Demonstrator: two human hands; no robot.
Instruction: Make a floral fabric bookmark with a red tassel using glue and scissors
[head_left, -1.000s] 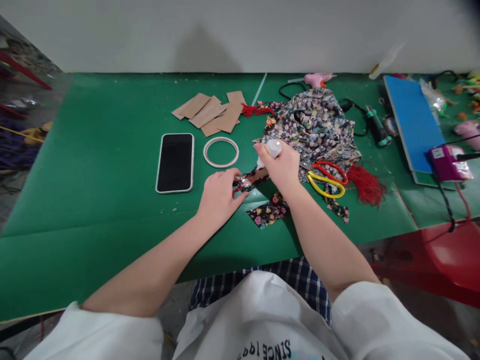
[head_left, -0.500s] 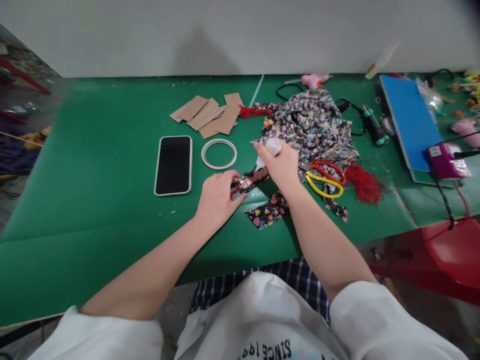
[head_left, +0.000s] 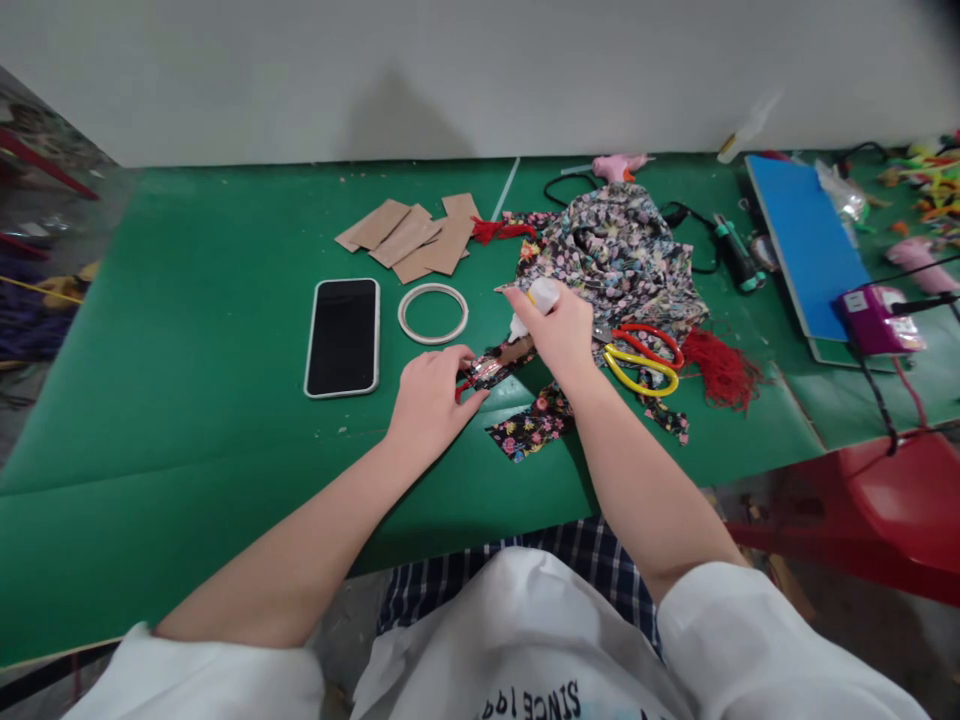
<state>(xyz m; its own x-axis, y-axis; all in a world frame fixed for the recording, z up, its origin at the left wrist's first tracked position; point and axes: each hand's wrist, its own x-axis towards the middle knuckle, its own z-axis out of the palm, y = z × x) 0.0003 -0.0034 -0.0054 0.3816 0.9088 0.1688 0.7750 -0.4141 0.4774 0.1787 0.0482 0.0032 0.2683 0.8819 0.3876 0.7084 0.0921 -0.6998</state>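
Note:
My right hand [head_left: 564, 330] is wrapped around a small white glue bottle [head_left: 544, 293], its nozzle tipped down toward a brown cardboard piece [head_left: 514, 351]. That piece lies on a dark floral fabric strip [head_left: 487, 374], which has a shiny wet-looking patch near its left end. With its fingers and thumb, my left hand [head_left: 433, 396] pinches this left end, where a bit of red thread shows. Just below, another floral strip [head_left: 517, 437] lies on the table. Scissors [head_left: 643, 372] with one red and one yellow handle rest right of my right hand.
On the green table [head_left: 187, 400] are a phone [head_left: 343, 338], a tape roll [head_left: 405, 318] and several cardboard pieces [head_left: 452, 245]. Bunched floral cloth [head_left: 622, 240], red thread [head_left: 724, 370], a pink glue gun [head_left: 616, 168] and a blue board [head_left: 802, 250] lie toward the right.
The camera view has shifted slightly, moving the objects a little left and down in the picture. Both hands keep nearly the same pose, with the bottle still tilted over the strip.

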